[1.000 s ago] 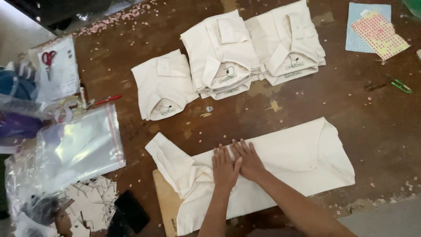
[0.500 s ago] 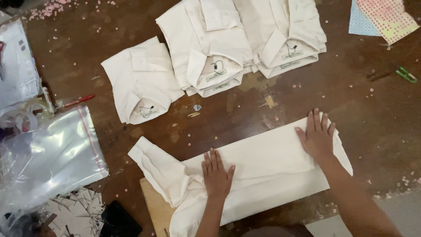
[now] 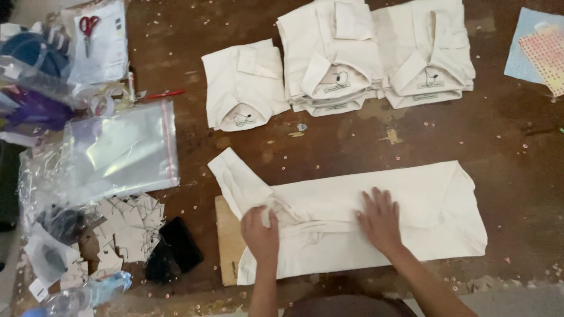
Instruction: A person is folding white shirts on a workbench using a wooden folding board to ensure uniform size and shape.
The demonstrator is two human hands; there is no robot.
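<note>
A: Step in hand looks like folding — a cream shirt [image 3: 376, 223] lies flat across the near side of the brown table [image 3: 511, 135], partly over a flat board [image 3: 226, 235] under its left end.

B: Hands?

A: The left hand [image 3: 260, 230] has its fingers curled into the bunched cloth where the sleeve [image 3: 238, 179] joins the body; seems to be gripping it. The right hand [image 3: 380, 220] is spread open, palm down, flat on the middle of the shirt — pressing, holding nothing.

B: Sleeve position?

A: It sticks out up and left, off the body of the shirt, not yet folded in.

B: So what does the next move call for?

A: Likely bringing that sleeve across onto the body while the right hand keeps the cloth from sliding. Edges should stay square to the board.

B: Anything else around?

A: One folded shirt [image 3: 244, 85] and two stacks of folded shirts [image 3: 376, 58] at the far side, well apart from the hands. Clear plastic bags [image 3: 120, 149] lie to the left, with red-handled scissors [image 3: 88, 26] beyond them.
</note>
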